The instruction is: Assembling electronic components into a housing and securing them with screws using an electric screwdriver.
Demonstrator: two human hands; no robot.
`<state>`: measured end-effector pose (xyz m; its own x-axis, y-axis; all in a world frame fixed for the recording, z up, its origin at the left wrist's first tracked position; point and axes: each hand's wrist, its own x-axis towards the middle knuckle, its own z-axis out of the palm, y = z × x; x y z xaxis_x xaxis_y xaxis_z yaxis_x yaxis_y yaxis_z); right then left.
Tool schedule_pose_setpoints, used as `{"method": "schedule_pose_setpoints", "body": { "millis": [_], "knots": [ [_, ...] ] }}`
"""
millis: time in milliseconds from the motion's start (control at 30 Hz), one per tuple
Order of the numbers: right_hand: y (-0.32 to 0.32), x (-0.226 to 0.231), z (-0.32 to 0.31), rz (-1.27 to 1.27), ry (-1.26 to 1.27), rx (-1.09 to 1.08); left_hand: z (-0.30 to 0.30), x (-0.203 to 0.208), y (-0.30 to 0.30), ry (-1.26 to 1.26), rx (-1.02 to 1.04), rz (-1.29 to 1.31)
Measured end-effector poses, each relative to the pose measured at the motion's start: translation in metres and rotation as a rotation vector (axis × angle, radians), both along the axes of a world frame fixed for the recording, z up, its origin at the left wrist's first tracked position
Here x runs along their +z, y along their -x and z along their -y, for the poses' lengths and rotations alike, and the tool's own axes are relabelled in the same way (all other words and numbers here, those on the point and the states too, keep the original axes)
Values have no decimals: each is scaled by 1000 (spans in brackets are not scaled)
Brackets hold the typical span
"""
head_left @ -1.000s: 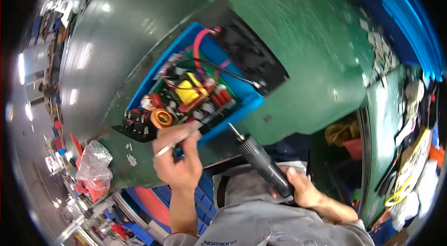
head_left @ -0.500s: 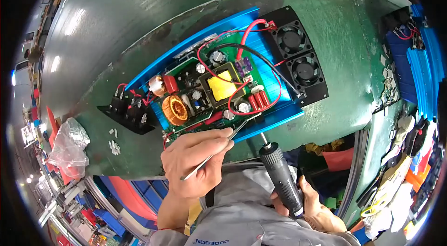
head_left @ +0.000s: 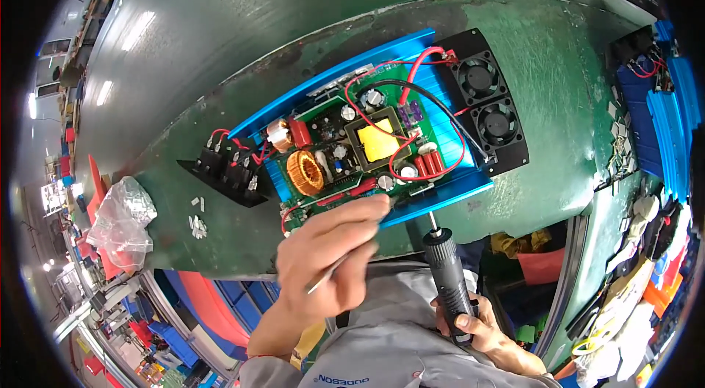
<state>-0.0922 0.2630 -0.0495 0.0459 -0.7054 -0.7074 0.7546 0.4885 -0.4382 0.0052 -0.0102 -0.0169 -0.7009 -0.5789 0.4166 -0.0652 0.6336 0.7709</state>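
A blue metal housing [head_left: 461,201] with its top uncovered holds a green circuit board packed with parts: a yellow transformer [head_left: 377,140], a copper-wound ring coil [head_left: 304,173], capacitors and wires. My left hand [head_left: 323,256] is closed round slim metal tweezers [head_left: 330,273] over the housing's near wall; their tips are hidden by the fingers. My right hand [head_left: 485,329] grips the lower end of a black electric screwdriver [head_left: 446,267]. It stands upright, its bit at the outside of the near wall; whether it touches a screw I cannot tell.
At the housing's right end sits a black panel with two fans [head_left: 479,78]; a black end panel [head_left: 224,175] hangs by wires at its left. Small white pieces [head_left: 197,226] and a clear plastic bag [head_left: 126,215] lie left. More blue housings [head_left: 667,146] stand far right.
The housing and the whole scene appear shifted slightly right and down in view. My left hand has turned, so the tweezer tips no longer show. The screwdriver remains at the near wall.
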Motion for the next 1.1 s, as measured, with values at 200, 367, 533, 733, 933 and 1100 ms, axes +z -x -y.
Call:
{"method": "schedule_pose_setpoints", "body": {
  "millis": [200,367,533,733,933,1100],
  "knots": [
    [-4,6,5,-59,-2,-49,3,28,9,311,-65,449],
    [-13,0,4,-109,-29,-29,-1,18,16,503,-144,600],
    [-17,-2,1,-169,-56,-37,-1,21,17,509,-187,657],
    [-11,-5,5,-315,34,-44,2,26,24,516,-264,713],
    [-9,-6,10,-67,83,-51,14,34,23,554,-361,748],
    [-3,-9,15,-160,-60,-55,18,21,19,429,-233,573]
  ]
}}
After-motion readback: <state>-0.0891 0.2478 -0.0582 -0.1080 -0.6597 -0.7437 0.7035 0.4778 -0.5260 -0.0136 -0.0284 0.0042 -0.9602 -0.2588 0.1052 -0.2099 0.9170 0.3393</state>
